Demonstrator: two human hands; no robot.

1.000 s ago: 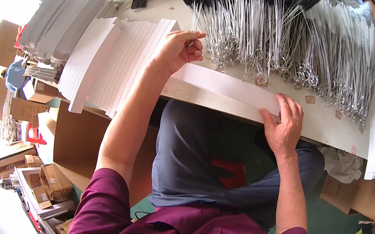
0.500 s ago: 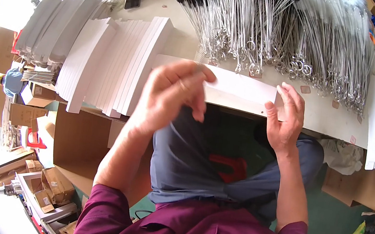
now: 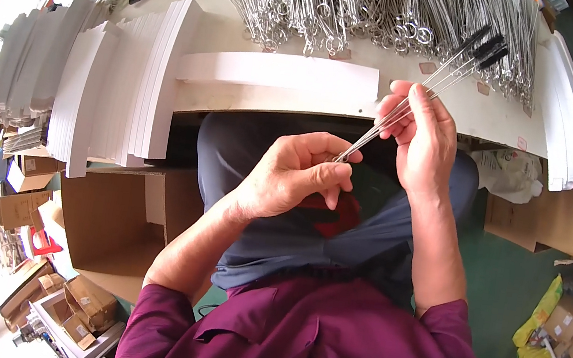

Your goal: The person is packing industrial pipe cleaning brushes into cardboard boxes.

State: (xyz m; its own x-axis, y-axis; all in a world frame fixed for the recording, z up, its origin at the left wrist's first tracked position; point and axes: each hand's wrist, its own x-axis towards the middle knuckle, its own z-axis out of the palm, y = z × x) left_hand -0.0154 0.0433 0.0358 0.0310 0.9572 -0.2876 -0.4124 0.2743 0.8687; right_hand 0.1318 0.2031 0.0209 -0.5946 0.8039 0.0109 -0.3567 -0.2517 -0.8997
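1. Wire brushes slant above your lap, fanned slightly.
2. Your left grip pinches them at the bottom; press lightly.
3. Your right grip pinches them midway (mind the bristles); align them evenly.

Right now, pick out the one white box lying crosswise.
The lone white box along the front of the table, near the right hand; the other white boxes run front to back.

Shiny metal wire runs down the held brushes, rough black bristle at their tips, beside the matt table; smooth white card for the long strip on it, dull cardboard for the carton below!
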